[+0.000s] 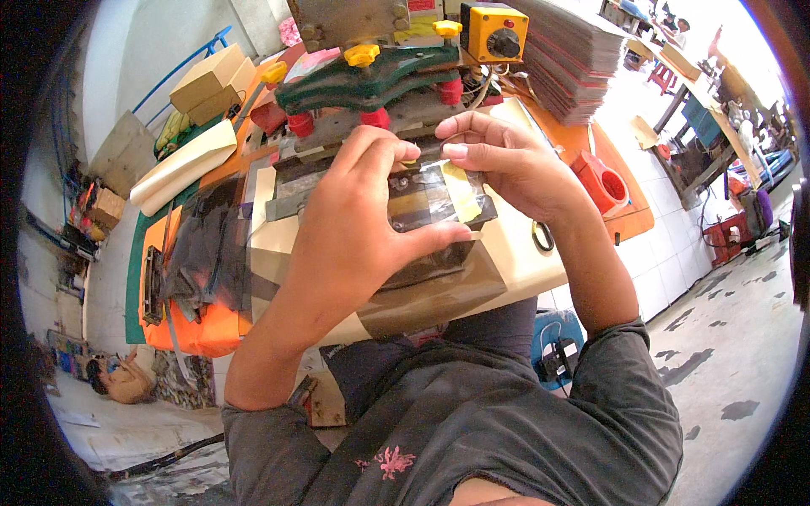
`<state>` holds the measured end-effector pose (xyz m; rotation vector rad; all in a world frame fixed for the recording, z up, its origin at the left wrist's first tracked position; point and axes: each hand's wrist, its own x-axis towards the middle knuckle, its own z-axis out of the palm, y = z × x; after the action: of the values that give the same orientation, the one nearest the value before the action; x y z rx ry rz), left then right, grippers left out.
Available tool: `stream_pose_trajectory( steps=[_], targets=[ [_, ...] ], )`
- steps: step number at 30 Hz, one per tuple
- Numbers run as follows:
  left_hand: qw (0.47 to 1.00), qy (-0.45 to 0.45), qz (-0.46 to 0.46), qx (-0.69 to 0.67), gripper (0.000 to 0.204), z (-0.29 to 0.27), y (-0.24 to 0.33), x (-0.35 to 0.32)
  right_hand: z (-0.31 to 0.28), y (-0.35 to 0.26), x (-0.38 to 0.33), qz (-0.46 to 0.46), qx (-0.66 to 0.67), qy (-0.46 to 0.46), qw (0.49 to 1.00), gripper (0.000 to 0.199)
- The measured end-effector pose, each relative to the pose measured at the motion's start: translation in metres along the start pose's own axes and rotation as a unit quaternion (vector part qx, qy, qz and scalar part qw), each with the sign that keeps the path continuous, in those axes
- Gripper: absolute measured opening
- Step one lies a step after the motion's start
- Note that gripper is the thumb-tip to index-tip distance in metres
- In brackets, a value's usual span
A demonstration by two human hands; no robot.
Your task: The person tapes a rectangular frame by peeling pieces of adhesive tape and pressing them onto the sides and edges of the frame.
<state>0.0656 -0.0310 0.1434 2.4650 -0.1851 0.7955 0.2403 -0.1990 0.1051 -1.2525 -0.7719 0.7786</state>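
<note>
My left hand (350,198) spans a dark metal block (422,268), its thumb stretched along the near side and its fingers bent over the far side. A small bit of yellow shows by those fingertips. Across the block's top lies a clear, shiny film (413,194) with a yellow strip (460,192) at its right end. Just above that strip, my right hand (515,164) has its thumb and forefinger brought close together; what is between them, if anything, is too small to make out. Cream sheet (527,261) and dark translucent film (430,302) lie under the block.
Beyond my hands stands a press with a green clamp frame (371,84), yellow knobs and red feet. A yellow control box (494,34) and a tall stack of sheets (564,59) are behind. A red ring-shaped holder (601,184) sits right; rolled cream paper (186,167) lies left.
</note>
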Motion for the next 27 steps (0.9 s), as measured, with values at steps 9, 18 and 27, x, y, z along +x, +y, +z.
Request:
stream_pose_trajectory(
  steps=[9, 18, 27],
  targets=[
    [1.000, -0.010, -0.011, -0.015, 0.076, -0.001, 0.000, 0.003, 0.001, 0.011, 0.008, -0.034, 0.033, -0.020, 0.999, 0.027],
    [0.999, 0.014, 0.035, 0.011, 0.081, 0.000, -0.004, 0.002, 0.015, -0.017, -0.010, -0.226, -0.312, 0.018, 0.923, 0.017],
    [0.998, 0.009, 0.049, 0.025, 0.081, 0.000, -0.006, 0.004, 0.012, -0.009, -0.013, -0.322, -0.411, 0.022, 0.852, 0.034]
  ],
)
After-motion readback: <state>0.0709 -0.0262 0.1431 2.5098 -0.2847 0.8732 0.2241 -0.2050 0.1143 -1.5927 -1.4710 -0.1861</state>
